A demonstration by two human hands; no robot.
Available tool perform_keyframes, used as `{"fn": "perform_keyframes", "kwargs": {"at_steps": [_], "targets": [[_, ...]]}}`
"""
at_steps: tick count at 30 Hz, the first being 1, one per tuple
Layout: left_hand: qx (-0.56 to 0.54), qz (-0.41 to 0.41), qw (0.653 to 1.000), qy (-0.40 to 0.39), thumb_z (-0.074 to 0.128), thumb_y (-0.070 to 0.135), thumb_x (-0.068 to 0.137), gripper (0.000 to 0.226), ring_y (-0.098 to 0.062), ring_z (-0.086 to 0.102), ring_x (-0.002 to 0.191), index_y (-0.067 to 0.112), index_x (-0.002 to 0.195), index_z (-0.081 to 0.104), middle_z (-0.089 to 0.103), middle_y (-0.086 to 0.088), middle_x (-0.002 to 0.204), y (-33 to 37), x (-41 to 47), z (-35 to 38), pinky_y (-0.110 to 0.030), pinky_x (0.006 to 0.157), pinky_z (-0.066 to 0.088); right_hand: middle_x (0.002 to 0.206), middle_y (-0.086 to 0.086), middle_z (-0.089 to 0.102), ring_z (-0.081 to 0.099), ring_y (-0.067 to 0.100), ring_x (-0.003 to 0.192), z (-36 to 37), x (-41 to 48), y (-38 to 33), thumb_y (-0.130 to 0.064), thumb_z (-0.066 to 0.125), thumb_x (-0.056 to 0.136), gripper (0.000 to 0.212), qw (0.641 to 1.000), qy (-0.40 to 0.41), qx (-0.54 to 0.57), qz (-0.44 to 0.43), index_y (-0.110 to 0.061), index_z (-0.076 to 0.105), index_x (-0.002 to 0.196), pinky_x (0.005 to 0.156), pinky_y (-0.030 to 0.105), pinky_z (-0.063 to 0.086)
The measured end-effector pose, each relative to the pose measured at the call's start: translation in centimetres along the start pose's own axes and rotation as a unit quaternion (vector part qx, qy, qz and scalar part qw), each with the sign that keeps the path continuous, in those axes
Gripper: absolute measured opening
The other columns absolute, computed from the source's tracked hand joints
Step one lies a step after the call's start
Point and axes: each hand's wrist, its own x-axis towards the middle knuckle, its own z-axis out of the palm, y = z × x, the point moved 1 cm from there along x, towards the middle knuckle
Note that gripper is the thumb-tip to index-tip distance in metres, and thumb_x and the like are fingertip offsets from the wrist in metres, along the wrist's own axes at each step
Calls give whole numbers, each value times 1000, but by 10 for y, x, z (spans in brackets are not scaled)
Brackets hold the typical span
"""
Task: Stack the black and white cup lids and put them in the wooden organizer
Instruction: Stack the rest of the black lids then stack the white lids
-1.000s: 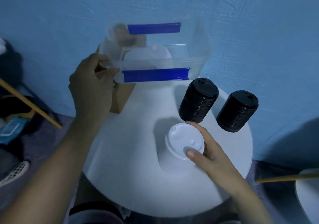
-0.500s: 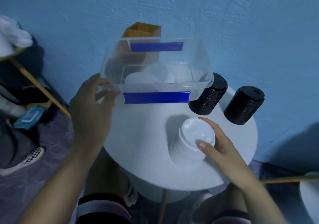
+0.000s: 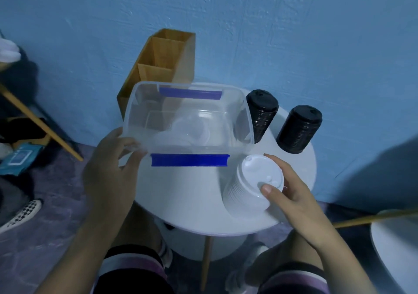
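A stack of white cup lids (image 3: pixel 251 187) stands on the round white table (image 3: pixel 185 194), and my right hand (image 3: pixel 291 194) grips it from the right with the thumb on the top lid. Two stacks of black lids stand behind it, one (image 3: pixel 261 114) against the clear box and another (image 3: pixel 298 128) further right. My left hand (image 3: pixel 113 164) holds the near left rim of a clear plastic box (image 3: pixel 187 117) with blue clips; a few white lids lie inside it. The wooden organizer (image 3: pixel 162 65) stands behind the box by the wall.
The blue wall (image 3: pixel 294 33) rises right behind the table. A wooden chair leg (image 3: pixel 40 121) slants at the left, with a blue packet (image 3: pixel 18 160) on the floor. Another white table edge (image 3: pixel 398 248) shows at the lower right. My knees sit under the table's near edge.
The clear box has come down from in front of the wall to table level, uncovering the wooden organizer. My right hand has stayed on the white lid stack while the view tilted down.
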Motion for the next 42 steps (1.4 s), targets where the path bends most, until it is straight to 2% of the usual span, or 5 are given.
{"fn": "perform_keyframes", "kwargs": {"at_steps": [17, 25, 30, 36, 42], "targets": [[21, -66, 997, -44, 70, 20, 92, 19, -17, 64, 94, 10, 109, 68, 70, -7, 115, -10, -17, 3, -14, 72, 41, 126, -28, 62, 56, -9, 118, -4, 5, 3, -41, 74, 86, 58, 1000, 12, -4, 10, -35, 51, 139, 87, 4, 45], [34, -66, 995, -70, 67, 33, 89, 32, -22, 67, 99, 18, 117, 69, 61, -5, 140, -16, -16, -1, -28, 75, 51, 126, -31, 60, 54, -10, 119, -5, 13, 5, -41, 67, 81, 60, 1000, 8, -4, 11, -40, 50, 138, 86, 3, 44], [134, 1, 985, -108, 58, 47, 93, 46, -31, 44, 139, 22, 131, 61, 42, -6, 157, -9, -6, -7, -58, 101, 44, 127, -28, 62, 57, -8, 118, -6, 17, 3, -36, 68, 82, 58, 1000, 6, 7, 6, -36, 51, 138, 88, 4, 44], [77, 89, 982, -147, 45, 46, 99, 45, -24, 60, 121, 18, 128, 66, 65, -4, 134, 16, 27, -3, -38, 95, 44, 125, -34, 61, 55, -12, 118, -4, 21, 2, -34, 67, 83, 57, 1000, 4, 0, 3, -35, 51, 137, 87, 2, 42], [82, -12, 908, -410, 53, 50, 96, 21, -8, 63, 92, 38, 109, 64, 61, 21, 109, 32, 62, 31, -15, 75, 50, 125, -33, 61, 55, -12, 117, -4, 20, 2, -33, 66, 83, 57, 1000, -4, 4, 4, -36, 50, 137, 87, 2, 42]]}}
